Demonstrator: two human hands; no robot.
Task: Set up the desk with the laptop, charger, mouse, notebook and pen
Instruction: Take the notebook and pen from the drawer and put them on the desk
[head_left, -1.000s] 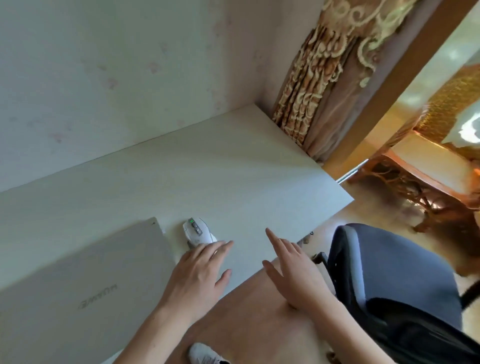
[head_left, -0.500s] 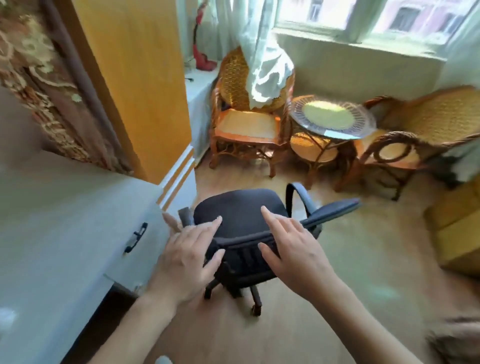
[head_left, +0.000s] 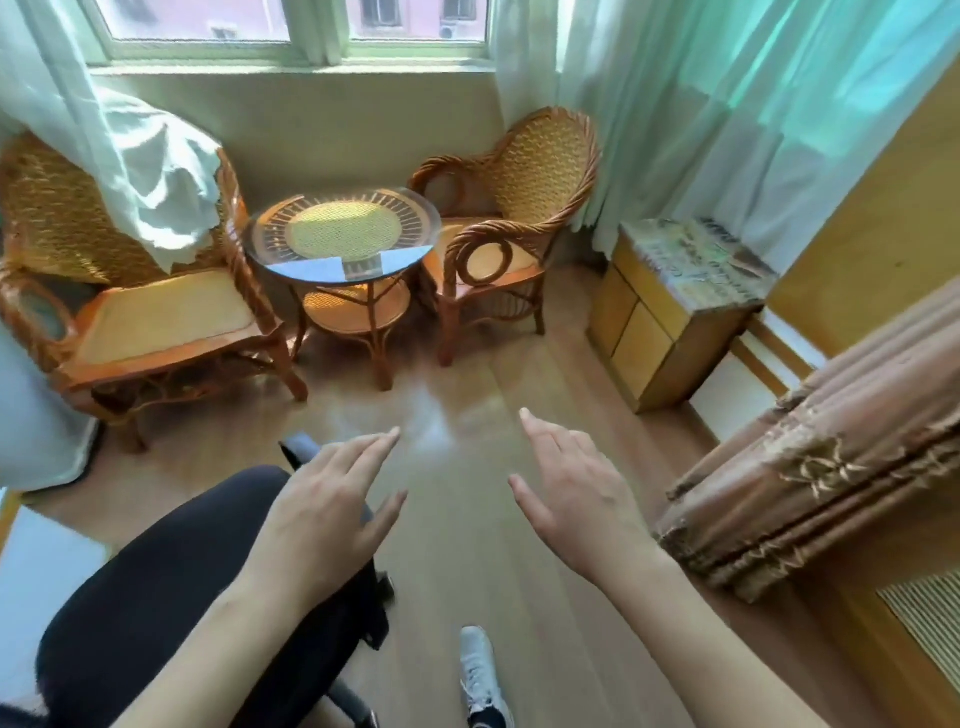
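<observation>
From the head view, the left hand (head_left: 322, 512) and right hand (head_left: 576, 499) are raised palm-down over the wooden floor (head_left: 467, 519), each grip spread and holding nothing. The left hand hangs above the black padded office chair (head_left: 171, 587), whose curved seat fills the lower left. Neither the laptop, charger, mouse, notebook nor pen shows here, so where they lie cannot be told. Ahead, a round glass-topped rattan table (head_left: 343, 234) stands between two woven rattan armchairs (head_left: 524, 208), the left one (head_left: 130, 291) draped with pale curtain cloth (head_left: 156, 182). A small yellow wooden cabinet (head_left: 670, 317) stands by the right wall, its top covered with printed paper. Heavy brown tasselled curtains (head_left: 810, 441) crowd the right edge. A grey-white shoe (head_left: 480, 675) rests on the floor below.
</observation>
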